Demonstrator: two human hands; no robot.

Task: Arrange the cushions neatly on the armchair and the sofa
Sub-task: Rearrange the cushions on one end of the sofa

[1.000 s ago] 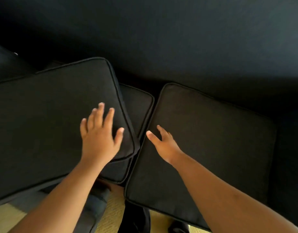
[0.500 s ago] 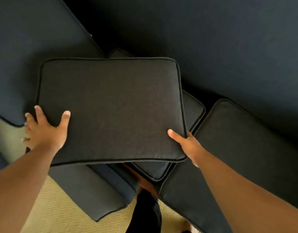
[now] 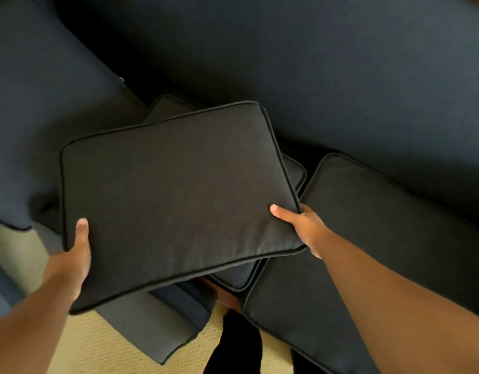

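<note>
Since half a second ago the top cushion [image 3: 173,195] has turned, so its far edge now slants up toward the right rather than lying level across the view. The left hand [image 3: 71,261] has also changed its hold, with spread fingers giving way to a thumb laid flat on top.

Both hands carry this cushion. The left hand's grip is closed on the near left corner, thumb on the upper face and fingers hidden beneath. The right hand [image 3: 304,229] has its grip closed on the near right corner in the same way, thumb on top and fingers tucked under the edge.

The held cushion sits above a second cushion [image 3: 296,172], which shows only at its corners; I cannot tell whether the two touch. Just to the right, a third cushion [image 3: 381,238] lies flat on the seat, partly under the right forearm. The sofa back [image 3: 341,71] fills the upper part of the view, and a large padded piece [image 3: 44,109] stands at the left. Pale carpet [image 3: 106,346] shows below, along with a dark trouser leg [image 3: 233,349].
</note>
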